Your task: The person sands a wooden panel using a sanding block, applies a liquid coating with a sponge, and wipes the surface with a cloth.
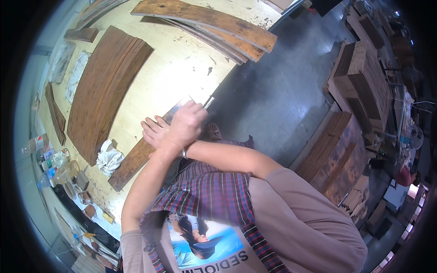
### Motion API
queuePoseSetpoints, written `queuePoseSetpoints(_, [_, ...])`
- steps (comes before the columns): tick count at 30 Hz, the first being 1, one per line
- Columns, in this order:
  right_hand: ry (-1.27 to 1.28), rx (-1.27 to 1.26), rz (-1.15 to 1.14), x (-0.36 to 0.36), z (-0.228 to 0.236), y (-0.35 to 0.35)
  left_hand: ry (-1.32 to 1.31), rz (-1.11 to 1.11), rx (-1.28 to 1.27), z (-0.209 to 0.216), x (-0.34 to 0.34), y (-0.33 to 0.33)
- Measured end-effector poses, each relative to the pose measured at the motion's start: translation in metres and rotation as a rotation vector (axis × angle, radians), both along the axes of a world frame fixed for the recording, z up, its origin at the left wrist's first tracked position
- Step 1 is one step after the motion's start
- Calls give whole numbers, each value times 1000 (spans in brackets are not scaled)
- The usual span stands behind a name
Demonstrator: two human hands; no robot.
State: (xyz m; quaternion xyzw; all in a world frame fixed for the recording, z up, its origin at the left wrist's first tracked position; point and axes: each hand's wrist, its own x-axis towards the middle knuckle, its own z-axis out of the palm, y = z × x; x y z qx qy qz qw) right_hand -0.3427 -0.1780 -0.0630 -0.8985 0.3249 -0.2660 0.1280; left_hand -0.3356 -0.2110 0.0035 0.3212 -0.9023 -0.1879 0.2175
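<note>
My forearms cross over a narrow brown wooden plank (129,166) that lies along the near edge of the pale work table. My left hand (188,119) comes over the top, closed in a fist above the plank's far part. A thin light tip shows by its knuckles, but I cannot make out what it holds. Under the left wrist, my right hand (155,131) reaches across to the left, fingers spread and resting on the plank. A bracelet circles the right wrist. A crumpled white cloth (109,158) lies beside the plank's near end.
A stack of brown planks (107,86) lies on the table (168,82) to the left. More long boards (205,20) lie at its far end. Bottles (63,170) stand at the left. Stacked wooden panels (327,150) stand on the right, across the grey floor (273,95).
</note>
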Motion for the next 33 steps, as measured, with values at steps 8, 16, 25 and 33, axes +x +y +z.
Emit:
queuePoseSetpoints(8, [17, -30, -33, -4, 1, 0, 61, 338, -72, -6, -6, -9])
queuePoseSetpoints(16, [130, 70, 85, -4, 11, -1, 33, -32, 108, -3, -5, 12])
queuePoseSetpoints(25, [84, 60, 34, -18, 35, -10, 506, 963, 137, 9, 99, 7])
queuePoseSetpoints(33, [-98, 267, -536, -107, 60, -22, 600, 1216, 307, -41, 164, 58])
